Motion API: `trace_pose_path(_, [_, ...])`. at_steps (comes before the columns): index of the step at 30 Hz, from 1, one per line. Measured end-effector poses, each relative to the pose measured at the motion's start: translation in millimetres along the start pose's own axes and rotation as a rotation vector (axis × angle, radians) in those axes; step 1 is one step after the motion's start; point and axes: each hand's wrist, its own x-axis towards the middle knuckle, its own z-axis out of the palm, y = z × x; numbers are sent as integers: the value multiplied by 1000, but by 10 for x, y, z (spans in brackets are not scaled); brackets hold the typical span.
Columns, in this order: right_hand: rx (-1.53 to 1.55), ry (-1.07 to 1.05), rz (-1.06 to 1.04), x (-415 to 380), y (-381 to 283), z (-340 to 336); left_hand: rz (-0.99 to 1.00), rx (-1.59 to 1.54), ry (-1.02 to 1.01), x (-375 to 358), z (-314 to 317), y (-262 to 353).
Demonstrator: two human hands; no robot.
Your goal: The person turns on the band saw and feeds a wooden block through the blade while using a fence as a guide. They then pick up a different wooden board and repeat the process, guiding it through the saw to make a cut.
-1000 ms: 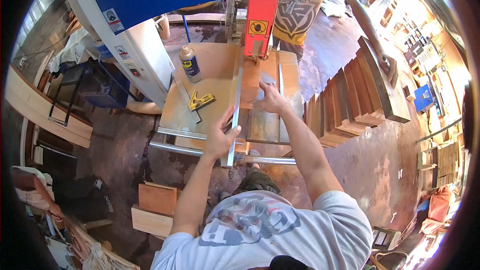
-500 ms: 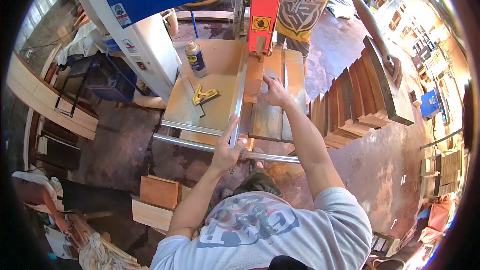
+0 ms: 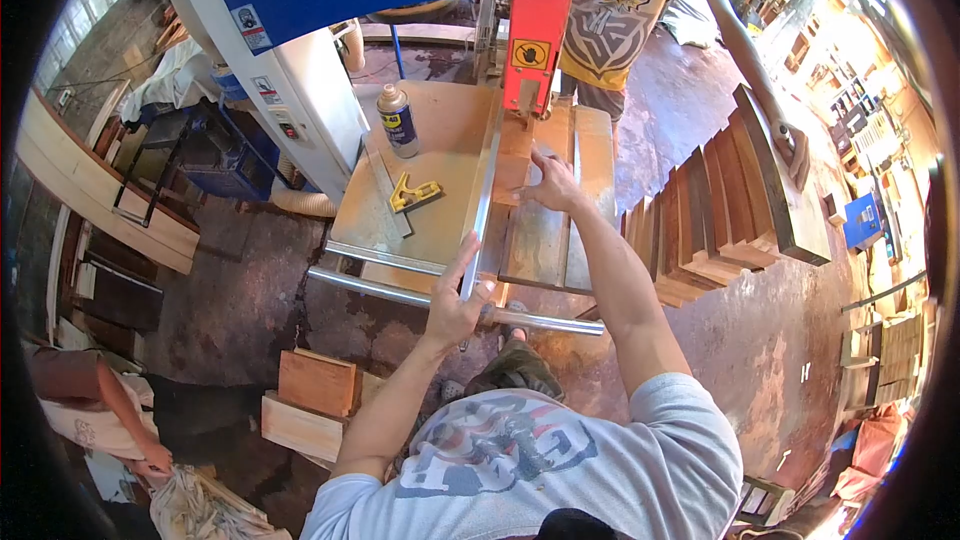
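My left hand sits at the near end of the metal fence, fingers loosely open against it, not gripping anything. The fence runs lengthwise away from me toward the blade guard. Just right of it, the wood board lies along that same line, and my right hand presses flat on top, not clenched. So the right one's closer.

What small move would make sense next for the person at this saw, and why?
Probably a slow push of the wood piece forward with the right hand. That hand lies flat on it just short of the red blade guard, while the left hand rests at the near end of the metal fence.
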Motion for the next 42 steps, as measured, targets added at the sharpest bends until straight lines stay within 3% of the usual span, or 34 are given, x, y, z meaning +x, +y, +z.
trace_pose_path(6, [107, -216, -60, 99, 14, -245, 37, 17, 17, 10, -7, 20])
trace_pose_path(9, [320, -164, -215, 392, 538, 90, 44, -3, 21, 19, -4, -41])
trace_pose_path(12, [553, -181, -28, 341, 437, 45, 37, -30, 30, 11, -4, -50])
trace_pose_path(42, [494, -105, 44, 508, 432, 13, 8, -94, 170, -34, 36, -77])
